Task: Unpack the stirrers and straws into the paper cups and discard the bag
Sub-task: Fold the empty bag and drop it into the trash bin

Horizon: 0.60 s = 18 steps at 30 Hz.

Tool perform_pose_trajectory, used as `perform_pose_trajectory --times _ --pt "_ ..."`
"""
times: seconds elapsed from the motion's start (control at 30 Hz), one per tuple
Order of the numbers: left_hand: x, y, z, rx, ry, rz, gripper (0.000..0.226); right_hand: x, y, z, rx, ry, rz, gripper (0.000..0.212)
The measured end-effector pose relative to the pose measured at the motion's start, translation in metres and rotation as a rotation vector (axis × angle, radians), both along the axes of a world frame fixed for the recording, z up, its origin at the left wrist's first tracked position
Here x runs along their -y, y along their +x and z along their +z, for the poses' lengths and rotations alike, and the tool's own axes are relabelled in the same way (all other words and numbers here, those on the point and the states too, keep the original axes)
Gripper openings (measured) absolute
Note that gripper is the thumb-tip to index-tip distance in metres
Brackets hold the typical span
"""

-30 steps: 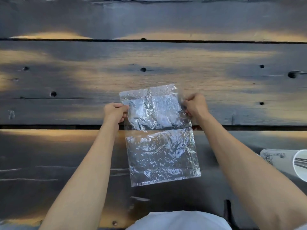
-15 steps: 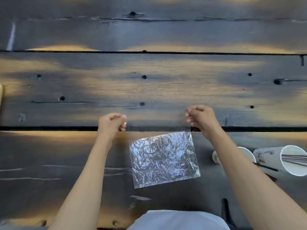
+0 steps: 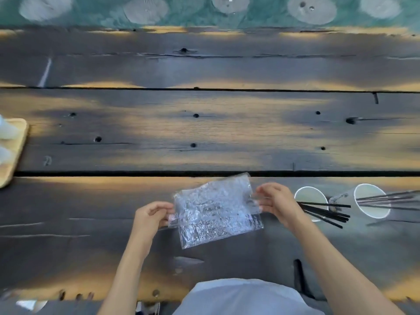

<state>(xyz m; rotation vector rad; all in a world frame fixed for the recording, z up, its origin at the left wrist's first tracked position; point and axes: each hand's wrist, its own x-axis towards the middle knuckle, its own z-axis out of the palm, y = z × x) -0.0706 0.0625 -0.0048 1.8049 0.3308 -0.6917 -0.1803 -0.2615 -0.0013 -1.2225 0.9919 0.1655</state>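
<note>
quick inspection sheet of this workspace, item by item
surface: dark wooden plank table, knots and gaps showing
job's things: crumpled clear bag, looks empty; near paper cup holds black sticks; far paper cup holds thin sticks
clutter: wooden tray at left edge, pale items on it, too blurred to name
grippers: left hand pinches the bag's left edge; right hand pinches its right edge
cables: nothing seen
surroundings: green patterned band beyond the table

bag (image 3: 217, 211) clear, crinkled | cups (image 3: 310, 196) white | stirrers (image 3: 325, 211) black | table (image 3: 204, 133) dark-and-tan planks
</note>
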Motion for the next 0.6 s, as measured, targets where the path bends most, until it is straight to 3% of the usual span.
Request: perform_pose_trajectory --times 0.27,0.6 --pt "-0.011 -0.045 -0.017 -0.119 -0.061 0.015 0.024 -0.014 -0.036 -0.013 -0.082 -0.065 0.094 0.017" --pt "-0.01 -0.069 -0.039 -0.166 0.031 0.074 0.021 -0.017 -0.061 -0.036 -0.156 -0.161 0.173 0.015"
